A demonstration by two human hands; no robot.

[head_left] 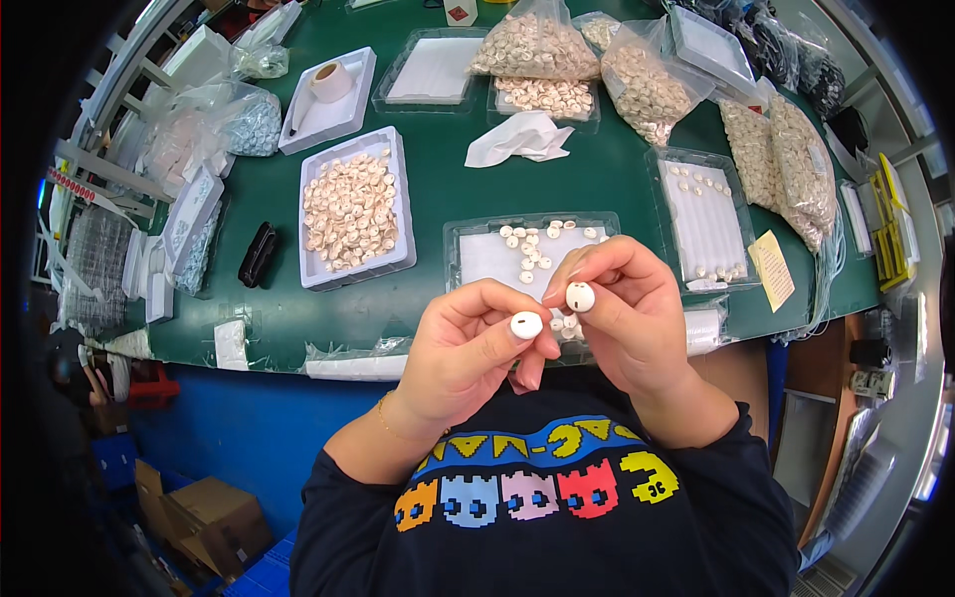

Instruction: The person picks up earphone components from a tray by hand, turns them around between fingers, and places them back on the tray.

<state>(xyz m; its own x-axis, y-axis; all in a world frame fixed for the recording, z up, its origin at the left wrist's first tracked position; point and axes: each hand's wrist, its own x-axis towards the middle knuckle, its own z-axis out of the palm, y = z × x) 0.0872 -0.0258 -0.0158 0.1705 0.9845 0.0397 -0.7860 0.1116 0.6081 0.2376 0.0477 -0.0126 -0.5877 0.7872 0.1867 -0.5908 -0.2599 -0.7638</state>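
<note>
Head view. Landmark: clear tray (pixel 468 261) at the near middle of the green desk (pixel 438 169).

Hands: left hand (pixel 468 353) pinches one small white oval piece (pixel 526 324), with a dark slot on its face, between thumb and fingertips; grip closed on it. Right hand (pixel 622 308) pinches a second white piece (pixel 580 296), rounder, with two dark dots; grip closed on it. Both pieces are held up just in front of the clear tray's near edge, close together but not touching.

Packages and labels: three clear bags (pixel 537 45) stuffed with beige pieces lie behind the clear tray; two more long bags (pixel 801 164) lie to its far right. A yellow paper slip (pixel 772 267) sits right of the tray, at the desk edge. A small white card with a red mark (pixel 460 12) stands far behind it.

Containers: the clear tray holds a white liner and roughly twenty loose white pieces. Left of it, a white tray (pixel 355 207) is heaped with beige pieces, too many to count. Right of it, a second clear tray (pixel 704 214) carries white pieces in scattered rows. Behind-left, a white tray (pixel 343 114) holds a tape roll (pixel 330 80). Directly behind, a crumpled white cloth (pixel 519 137). A black object (pixel 258 254) lies beyond the white tray, farther left.
</note>
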